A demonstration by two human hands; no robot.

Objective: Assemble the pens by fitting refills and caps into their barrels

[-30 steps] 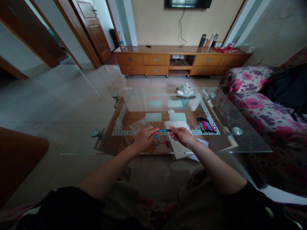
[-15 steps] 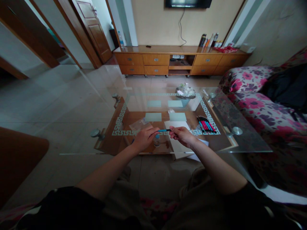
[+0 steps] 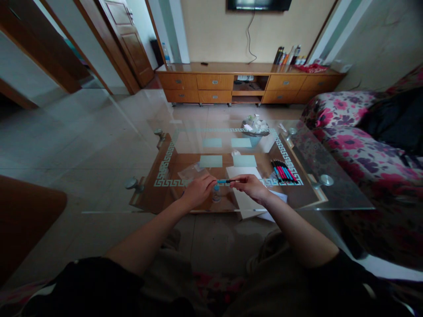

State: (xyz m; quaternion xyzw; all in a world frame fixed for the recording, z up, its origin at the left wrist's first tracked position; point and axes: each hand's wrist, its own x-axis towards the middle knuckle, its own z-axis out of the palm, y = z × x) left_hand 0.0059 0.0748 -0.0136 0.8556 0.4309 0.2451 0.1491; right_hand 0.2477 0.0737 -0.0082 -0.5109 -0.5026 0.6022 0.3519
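Observation:
My left hand [image 3: 199, 189] is closed around one end of a slim blue pen [image 3: 222, 181], held level above the glass table [image 3: 109, 212]. At the pen's dark end, the thumb and fingers of my right hand [image 3: 251, 188] are pinched together. My fingers hide both tips of the pen. To the right lies a row of several black, blue and pink pens [image 3: 283, 171], side by side. Below the held pen, a small clear bottle with a blue cap [image 3: 216, 194] shows through the glass.
A pale board or sheet [image 3: 246, 200] and a clear plastic bag [image 3: 191, 171] show near my hands. A basket [image 3: 255, 137] filled with plastic stands at the table's far side. A flowered sofa [image 3: 350, 145] borders the right, and a wooden cabinet [image 3: 214, 82] runs along the wall.
My right hand has shifted its grip slightly; its fingers now reach farther left along the dark end, and more of that end shows. My left hand has barely moved.

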